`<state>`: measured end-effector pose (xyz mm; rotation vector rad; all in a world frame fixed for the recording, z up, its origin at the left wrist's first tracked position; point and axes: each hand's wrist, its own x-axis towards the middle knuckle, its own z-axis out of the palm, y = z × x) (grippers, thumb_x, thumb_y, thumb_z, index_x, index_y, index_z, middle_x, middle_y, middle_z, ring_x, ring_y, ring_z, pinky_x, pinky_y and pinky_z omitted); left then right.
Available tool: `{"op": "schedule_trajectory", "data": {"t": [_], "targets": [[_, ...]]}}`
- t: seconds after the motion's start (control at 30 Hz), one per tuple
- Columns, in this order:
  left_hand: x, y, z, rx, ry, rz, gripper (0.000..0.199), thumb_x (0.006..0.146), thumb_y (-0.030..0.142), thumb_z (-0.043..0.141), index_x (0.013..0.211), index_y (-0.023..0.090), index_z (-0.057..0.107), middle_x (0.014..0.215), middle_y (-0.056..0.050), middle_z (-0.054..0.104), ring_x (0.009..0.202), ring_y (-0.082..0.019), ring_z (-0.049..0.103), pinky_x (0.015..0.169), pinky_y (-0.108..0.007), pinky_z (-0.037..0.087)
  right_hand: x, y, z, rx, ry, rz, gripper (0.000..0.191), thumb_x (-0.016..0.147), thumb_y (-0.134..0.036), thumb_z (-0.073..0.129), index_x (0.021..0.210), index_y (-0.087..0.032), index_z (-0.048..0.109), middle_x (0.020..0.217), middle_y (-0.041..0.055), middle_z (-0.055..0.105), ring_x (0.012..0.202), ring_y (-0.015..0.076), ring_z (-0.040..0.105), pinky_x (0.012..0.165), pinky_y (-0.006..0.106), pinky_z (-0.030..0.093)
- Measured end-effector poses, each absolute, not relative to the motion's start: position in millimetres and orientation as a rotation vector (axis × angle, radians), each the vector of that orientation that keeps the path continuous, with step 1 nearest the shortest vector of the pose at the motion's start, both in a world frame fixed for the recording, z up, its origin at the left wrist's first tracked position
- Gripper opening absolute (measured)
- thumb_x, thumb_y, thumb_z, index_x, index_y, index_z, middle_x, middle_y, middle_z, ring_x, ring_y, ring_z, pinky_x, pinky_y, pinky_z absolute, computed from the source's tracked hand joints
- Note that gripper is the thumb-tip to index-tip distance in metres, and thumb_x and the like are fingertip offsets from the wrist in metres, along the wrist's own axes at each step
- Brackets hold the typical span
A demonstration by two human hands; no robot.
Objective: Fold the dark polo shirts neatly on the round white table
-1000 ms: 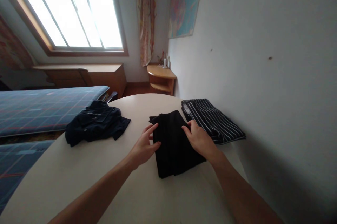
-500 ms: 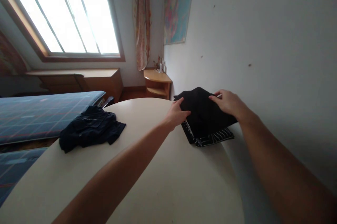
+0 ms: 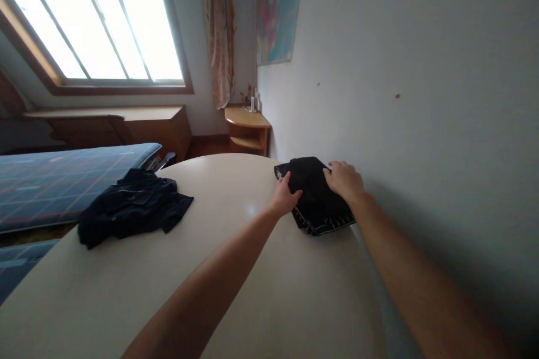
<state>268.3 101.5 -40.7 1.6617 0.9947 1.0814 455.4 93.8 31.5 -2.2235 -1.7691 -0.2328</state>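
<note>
Left hand [image 3: 284,197], right hand [image 3: 345,180]: fingers [image 3: 287,176] apart on black cloth [image 3: 310,185]; pale mark [image 3: 131,190] on navy garment [image 3: 137,210] unreadable.

Both hands [image 3: 286,197] [image 3: 346,180] reach forward, slightly apart, fingers loosely bent

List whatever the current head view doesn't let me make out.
In the head view:
Striped cloth: mostly covered by the black cloth.
Left hand: some fingers hidden behind the hand itself.
Items on the corner shelf: too small to identify.
Wall poster: cut off by the top edge.
</note>
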Motion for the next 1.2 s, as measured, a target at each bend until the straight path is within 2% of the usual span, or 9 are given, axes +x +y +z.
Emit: {"op": "schedule_trajectory", "data": {"t": [0.13, 0.23, 0.37, 0.5, 0.6, 0.73, 0.87, 1.0, 1.2], "targets": [[256, 88, -39, 1.731, 1.077, 1.065, 0.075, 0.086, 0.021, 0.065, 0.154, 0.015, 0.032, 0.148, -0.021, 0.042, 0.116, -0.028, 0.058, 0.107, -0.046, 0.044, 429, 100, 27, -2.076, -1.871, -0.081, 0.056, 0.100, -0.052, 0.037, 0.142, -0.019, 0.053, 0.149, 0.0159, 0.050, 0.139, 0.0318, 0.040, 0.115, 0.055, 0.026], [226, 70, -40, 1.865, 1.100, 1.041, 0.068, 0.088, 0.022, 0.063, 0.151, 0.016, 0.038, 0.147, -0.018, 0.045, 0.128, -0.031, 0.051, 0.114, -0.048, 0.036, 417, 97, 16, -2.108, -1.902, 0.054, 0.066, 0.097, -0.066, 0.032, 0.148, -0.026, 0.048, 0.155, 0.0139, 0.043, 0.144, 0.0357, 0.034, 0.116, 0.064, 0.017], [160, 49, -52, 2.309, 1.270, 0.859, 0.062, 0.093, 0.027, 0.054, 0.151, 0.016, 0.037, 0.150, -0.015, 0.044, 0.137, -0.031, 0.042, 0.114, -0.047, 0.036, 417, 91, 3, -2.137, -1.875, 0.078, 0.067, 0.097, -0.068, 0.028, 0.151, -0.030, 0.042, 0.158, 0.0112, 0.039, 0.146, 0.0338, 0.032, 0.117, 0.062, 0.015], [90, 39, -60, 2.427, 1.443, 0.796, 0.054, 0.093, 0.025, 0.050, 0.146, 0.015, 0.043, 0.148, -0.014, 0.049, 0.134, -0.029, 0.045, 0.113, -0.047, 0.038, 422, 92, 7, -2.141, -1.909, 0.075, 0.066, 0.097, -0.066, 0.032, 0.150, -0.028, 0.044, 0.157, 0.0118, 0.040, 0.145, 0.0336, 0.033, 0.116, 0.063, 0.018], [51, 33, -60, 2.489, 1.618, 0.765, 0.048, 0.093, 0.026, 0.049, 0.140, 0.016, 0.051, 0.144, -0.013, 0.052, 0.134, -0.029, 0.045, 0.114, -0.045, 0.037, 413, 93, 21, -2.130, -1.948, 0.030, 0.059, 0.097, -0.057, 0.045, 0.142, -0.021, 0.054, 0.151, 0.0147, 0.048, 0.139, 0.0345, 0.041, 0.113, 0.062, 0.024], [24, 29, -54, 2.470, 2.022, 0.687, 0.046, 0.091, 0.028, 0.052, 0.136, 0.019, 0.057, 0.144, -0.012, 0.054, 0.137, -0.030, 0.042, 0.118, -0.049, 0.028, 364, 85, 33, -1.806, -2.005, -0.183, 0.035, 0.095, -0.024, 0.048, 0.124, -0.015, 0.065, 0.134, 0.0132, 0.062, 0.128, 0.0268, 0.051, 0.112, 0.045, 0.032], [4, 34, -51, 2.265, 2.530, 0.644, 0.049, 0.091, 0.034, 0.053, 0.137, 0.018, 0.058, 0.153, -0.015, 0.043, 0.144, -0.038, 0.030, 0.118, -0.060, 0.015, 293, 70, 12, -1.497, -2.124, -0.121, 0.032, 0.093, -0.016, 0.047, 0.120, -0.017, 0.065, 0.125, 0.0116, 0.066, 0.120, 0.0249, 0.055, 0.110, 0.042, 0.035], [-18, 41, -52, 1.988, 2.734, 0.554, 0.059, 0.091, 0.045, 0.053, 0.142, 0.014, 0.054, 0.155, -0.025, 0.034, 0.140, -0.047, 0.033, 0.110, -0.061, 0.027, 256, 64, -28, -1.416, -2.169, 0.002, 0.029, 0.095, -0.025, 0.052, 0.120, -0.017, 0.064, 0.124, 0.0104, 0.066, 0.118, 0.0243, 0.055, 0.108, 0.039, 0.037], [-22, 44, -42, 1.932, 2.685, 0.316, 0.060, 0.094, 0.049, 0.044, 0.141, 0.013, 0.056, 0.140, -0.027, 0.050, 0.119, -0.045, 0.052, 0.092, -0.053, 0.045, 262, 75, -53, -1.422, -2.088, 0.234, 0.023, 0.094, -0.024, 0.055, 0.112, -0.015, 0.067, 0.113, 0.0085, 0.069, 0.111, 0.0204, 0.059, 0.104, 0.032, 0.040]]}}
